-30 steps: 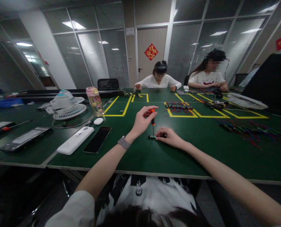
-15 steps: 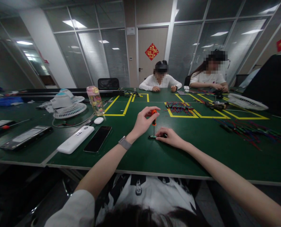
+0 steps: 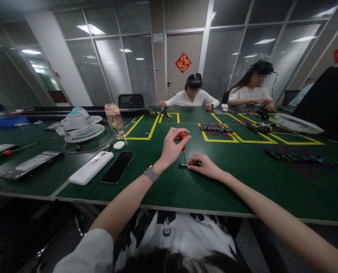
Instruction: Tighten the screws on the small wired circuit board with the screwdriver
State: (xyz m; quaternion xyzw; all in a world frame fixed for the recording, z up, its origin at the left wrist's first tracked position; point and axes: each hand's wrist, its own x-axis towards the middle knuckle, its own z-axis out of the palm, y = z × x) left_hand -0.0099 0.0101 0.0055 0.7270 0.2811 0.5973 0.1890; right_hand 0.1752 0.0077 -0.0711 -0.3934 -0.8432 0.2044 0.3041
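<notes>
My left hand (image 3: 173,147) is closed around the orange and black handle of a screwdriver (image 3: 182,137), thumb on one side and fingers curled over its top. The screwdriver leans slightly, and its thin shaft runs down to a small green circuit board (image 3: 183,165) on the table. With fingertips pinched at the board's right end, my right hand (image 3: 204,165) rests low on the green tabletop (image 3: 169,189). My right fingers partly cover that end of the board. Whether the tip sits in a screw is too small to tell.
Left of my arm lie a black phone (image 3: 118,167), a white power bank (image 3: 91,168) and a hard drive (image 3: 32,165). A drink bottle (image 3: 115,123) and fans (image 3: 83,129) stand behind them. Wired boards (image 3: 216,129) lie ahead; more wired boards (image 3: 302,157) are at right. Two people sit opposite.
The screwdriver's handle has tipped a little to the left with my left hand. My right hand stays at the board. Across the table, one person's hand has moved out to the left.
</notes>
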